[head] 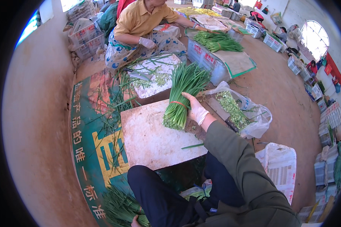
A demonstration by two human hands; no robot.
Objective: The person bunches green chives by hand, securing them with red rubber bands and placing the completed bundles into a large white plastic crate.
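My right hand (197,109), in a thin whitish glove, grips a thick bundle of green garlic chives (184,88) tied with a red-orange band. The trimmed ends of the bundle point down over a worn white board (159,139). At the bottom edge my left hand (135,222) shows only in part, its fingers against another banded bundle of chives (120,205) on the green printed sheet. A cleaver (220,109) with a dark handle lies right of the held bundle, beside chopped chive ends (233,109) on a clear plastic bag (261,119).
A co-worker (147,31) sits ahead by a second board (156,76) with a knife (140,75). Chives lie on a covered crate (204,61). Loose leaves litter the printed sheet (85,136). A white plastic basket (281,170) stands at right; a wall (37,113) runs along the left.
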